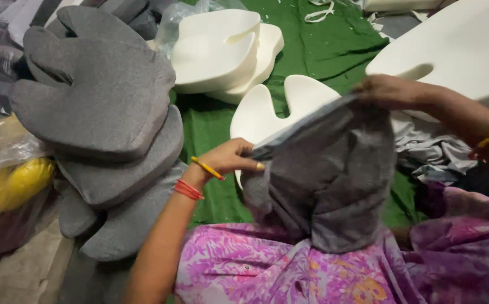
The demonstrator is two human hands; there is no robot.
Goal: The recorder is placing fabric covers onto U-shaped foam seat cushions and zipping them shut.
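Gripping grey cover (326, 180) edge: left hand (227, 159) pinched; right hand (388, 92) seemingly clenched, blurred; foam cushion (267, 110) behind.

Between our hands (306, 124) hangs a cover (326, 180), over our lap. Just behind it lies a foam cushion (267, 110); farther back, two stacked ones (222, 48). Covered cushions (104, 124) are piled at left, another foam cushion (458, 50) at right.
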